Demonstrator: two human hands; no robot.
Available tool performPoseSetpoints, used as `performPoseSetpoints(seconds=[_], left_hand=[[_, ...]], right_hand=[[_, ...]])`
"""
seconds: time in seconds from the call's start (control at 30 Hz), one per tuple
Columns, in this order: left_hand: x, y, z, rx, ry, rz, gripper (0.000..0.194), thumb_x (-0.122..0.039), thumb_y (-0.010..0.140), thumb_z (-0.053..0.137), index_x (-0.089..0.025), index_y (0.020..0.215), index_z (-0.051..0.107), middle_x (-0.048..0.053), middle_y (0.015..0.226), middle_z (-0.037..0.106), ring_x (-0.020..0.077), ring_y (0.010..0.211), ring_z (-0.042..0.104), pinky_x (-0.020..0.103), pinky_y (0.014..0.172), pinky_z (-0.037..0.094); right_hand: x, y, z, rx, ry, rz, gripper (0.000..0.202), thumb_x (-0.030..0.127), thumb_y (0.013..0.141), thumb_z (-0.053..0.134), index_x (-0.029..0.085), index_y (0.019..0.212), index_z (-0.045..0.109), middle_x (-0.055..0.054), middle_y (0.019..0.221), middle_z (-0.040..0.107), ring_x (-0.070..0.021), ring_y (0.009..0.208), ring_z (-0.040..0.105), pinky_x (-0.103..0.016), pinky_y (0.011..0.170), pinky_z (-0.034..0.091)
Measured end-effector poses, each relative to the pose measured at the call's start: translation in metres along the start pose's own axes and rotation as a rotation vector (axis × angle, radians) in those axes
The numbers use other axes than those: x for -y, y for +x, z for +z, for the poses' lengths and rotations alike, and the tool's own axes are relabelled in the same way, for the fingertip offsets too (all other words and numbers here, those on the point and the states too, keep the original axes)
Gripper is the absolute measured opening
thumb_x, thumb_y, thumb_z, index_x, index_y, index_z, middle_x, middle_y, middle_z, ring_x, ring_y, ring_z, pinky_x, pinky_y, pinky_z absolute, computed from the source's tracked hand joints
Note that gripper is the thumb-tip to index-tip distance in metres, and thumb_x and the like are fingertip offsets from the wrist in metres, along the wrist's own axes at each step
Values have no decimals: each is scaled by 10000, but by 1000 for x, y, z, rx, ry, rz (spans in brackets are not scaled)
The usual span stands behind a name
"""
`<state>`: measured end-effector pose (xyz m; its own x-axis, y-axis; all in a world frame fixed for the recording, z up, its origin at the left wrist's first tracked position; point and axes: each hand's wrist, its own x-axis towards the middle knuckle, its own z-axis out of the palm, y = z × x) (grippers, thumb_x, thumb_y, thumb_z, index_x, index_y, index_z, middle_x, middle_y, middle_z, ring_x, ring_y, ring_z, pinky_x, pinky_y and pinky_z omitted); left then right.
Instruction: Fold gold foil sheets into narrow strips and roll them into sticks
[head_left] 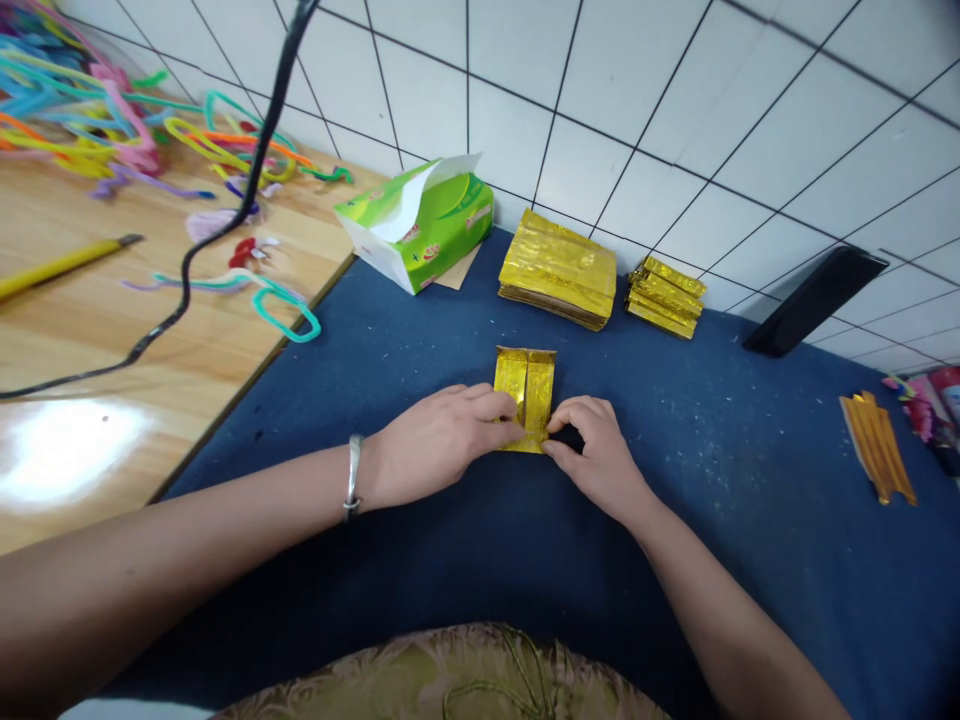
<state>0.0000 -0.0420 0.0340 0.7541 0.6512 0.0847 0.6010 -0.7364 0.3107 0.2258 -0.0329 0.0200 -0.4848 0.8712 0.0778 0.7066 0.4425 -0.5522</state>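
A small gold foil sheet (538,385), its sides folded in to a middle seam, lies on the dark blue cloth between both hands. My left hand (457,430) grips its lower left part, with thumb and fingers pressed together. At the lower right edge, my right hand (592,445) pinches the same sheet between thumb and forefinger. Fingertips cover parts of its sides. Behind it sit a thick stack of gold sheets (559,265) and, to the right, a smaller pile of folded gold strips (665,297).
A green tissue pack (450,225) and a leaning black phone (814,300) stand near the tiled wall. Folded orange-gold strips (877,447) lie far right. On the wooden table (82,345) are colourful pipe cleaners (232,145) and a yellow cutter (64,265); a black cable (191,255) crosses above.
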Motion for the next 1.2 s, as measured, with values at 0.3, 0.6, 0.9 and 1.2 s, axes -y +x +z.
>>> performPoseSetpoints(seconds=[0.3,0.6,0.9,1.2], left_hand=[[-23,0,0,107,282,88,245,-133,892,397,-135,1041,592,92,1089,589,210,1001,524,345,815,439],[-51,-14,8,128,392,2,367,-35,807,413,-40,1144,559,214,1222,545,295,1138,518,387,801,503],[-58,-21,5,176,454,6,387,-9,750,459,-9,1119,578,261,1175,559,351,1115,531,426,758,526],[-45,-23,-16,140,330,50,311,-19,762,443,-113,997,624,154,1112,622,265,1045,575,404,821,496]], right_hand=[[34,-18,4,-55,-458,-163,229,158,872,452,183,1055,587,-108,1110,588,-273,1071,459,-450,883,396],[49,-48,36,21,-611,-307,447,243,892,429,-22,1249,476,-243,1278,492,-330,1223,422,-463,955,432],[38,-56,26,45,-600,-273,507,333,891,438,3,1275,460,-222,1330,444,-306,1266,382,-457,1025,374],[31,-50,21,48,-567,-288,476,355,896,441,87,1290,465,-152,1330,473,-261,1249,414,-435,1043,339]])
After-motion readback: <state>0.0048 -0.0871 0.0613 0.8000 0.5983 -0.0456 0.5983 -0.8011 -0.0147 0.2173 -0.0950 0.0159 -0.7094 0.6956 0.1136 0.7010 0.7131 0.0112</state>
